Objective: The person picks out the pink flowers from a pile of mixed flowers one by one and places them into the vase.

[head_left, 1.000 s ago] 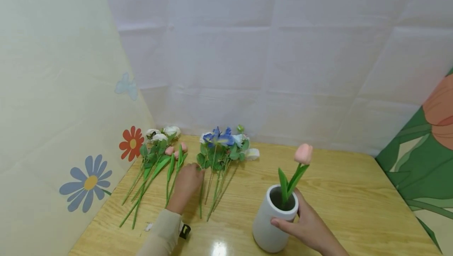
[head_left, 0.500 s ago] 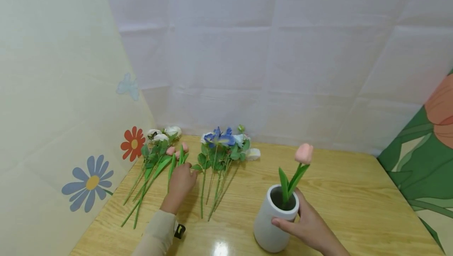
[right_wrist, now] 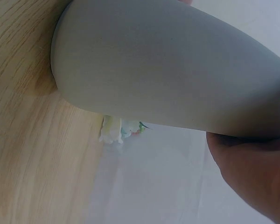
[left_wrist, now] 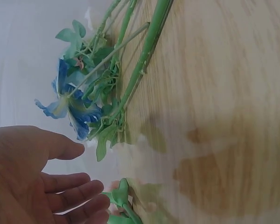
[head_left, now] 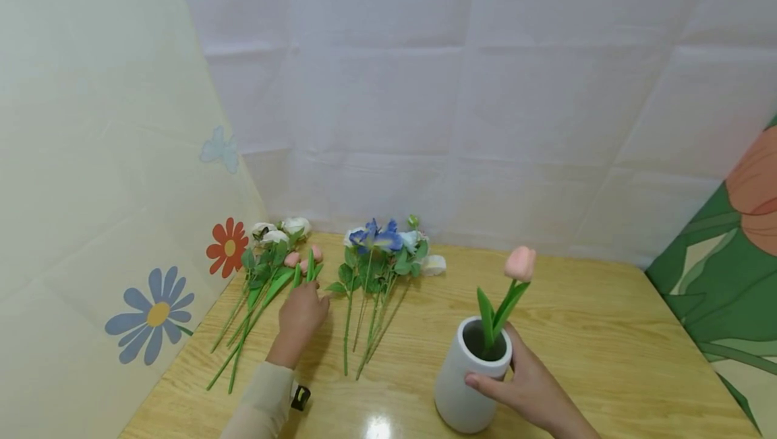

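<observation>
Observed on the wooden surface [head_left: 595, 338]: a white vase [head_left: 463, 392], mouth upward, right of the loose flowers; found gripped near the rim by the right hand [head_left: 534, 388], with thumb across the near side; cannot tell how the other fingers lie, being hidden behind the wall. Noted in the vase: one pink tulip [head_left: 520, 264], with bloom and green leaves above the rim, and with stem reaching down into the mouth.

Found at the left of the surface: the left hand [head_left: 302, 315], just beside the pink tulips [head_left: 293, 259] lying there; seen in the left wrist view with fingers [left_wrist: 79, 192] loosely extended and thumb well apart; cannot tell whether touching the tulip leaves.

Recorded further left: white flowers [head_left: 295, 225] with crossing green stems; recorded right of the left hand: a blue flower [head_left: 376, 237] among leaves and pale blooms, with stems toward the near edge.

Noted at the left wrist: a light sleeve [head_left: 267, 388] and a dark strap [head_left: 300, 398]; noted behind the surface: a creased white sheet [head_left: 388, 88]; noted at the right: a panel [head_left: 753, 223] printed with orange petals and green leaves.
</observation>
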`<state>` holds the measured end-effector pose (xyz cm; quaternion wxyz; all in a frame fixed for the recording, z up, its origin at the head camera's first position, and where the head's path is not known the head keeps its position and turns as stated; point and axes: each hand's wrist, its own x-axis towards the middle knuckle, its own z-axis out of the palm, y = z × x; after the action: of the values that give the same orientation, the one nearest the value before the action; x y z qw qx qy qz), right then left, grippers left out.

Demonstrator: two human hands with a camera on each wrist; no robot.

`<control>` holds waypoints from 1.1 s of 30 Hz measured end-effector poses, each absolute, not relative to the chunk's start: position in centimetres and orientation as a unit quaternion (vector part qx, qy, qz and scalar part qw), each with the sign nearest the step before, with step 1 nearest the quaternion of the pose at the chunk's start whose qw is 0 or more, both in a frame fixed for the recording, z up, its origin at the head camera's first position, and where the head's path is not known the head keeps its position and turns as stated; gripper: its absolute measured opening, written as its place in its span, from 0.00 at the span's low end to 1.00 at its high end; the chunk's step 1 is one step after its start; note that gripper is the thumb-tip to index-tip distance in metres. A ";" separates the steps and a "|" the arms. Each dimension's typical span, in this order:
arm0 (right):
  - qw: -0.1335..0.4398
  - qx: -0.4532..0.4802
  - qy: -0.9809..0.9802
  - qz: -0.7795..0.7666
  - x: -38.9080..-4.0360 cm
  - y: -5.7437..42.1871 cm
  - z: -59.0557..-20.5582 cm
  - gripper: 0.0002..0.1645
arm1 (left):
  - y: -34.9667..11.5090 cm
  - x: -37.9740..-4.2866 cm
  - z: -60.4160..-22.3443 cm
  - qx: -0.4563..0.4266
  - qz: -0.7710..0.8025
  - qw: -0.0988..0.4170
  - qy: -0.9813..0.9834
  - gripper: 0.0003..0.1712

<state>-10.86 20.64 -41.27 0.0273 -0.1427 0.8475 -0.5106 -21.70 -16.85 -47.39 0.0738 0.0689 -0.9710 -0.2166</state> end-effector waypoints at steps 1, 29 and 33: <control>0.026 -0.143 0.848 -0.510 -10.8 20.6 -41.3 0.44 | -17.0 -21.7 -47.4 0.071 -0.216 0.072 -0.971 0.24; 0.048 -0.128 0.848 -0.512 -10.9 20.6 -41.1 0.49 | -18.6 -21.8 -48.1 0.065 -0.197 0.063 -0.976 0.19; 0.047 -0.129 0.846 -0.515 -10.9 20.6 -41.1 0.49 | -18.7 -22.0 -48.1 0.069 -0.200 0.068 -0.975 0.20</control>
<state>-10.87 20.57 -41.09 0.0468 -0.1292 0.8462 -0.5149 -22.00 -18.74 -48.06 0.0675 0.0691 -0.9751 -0.1998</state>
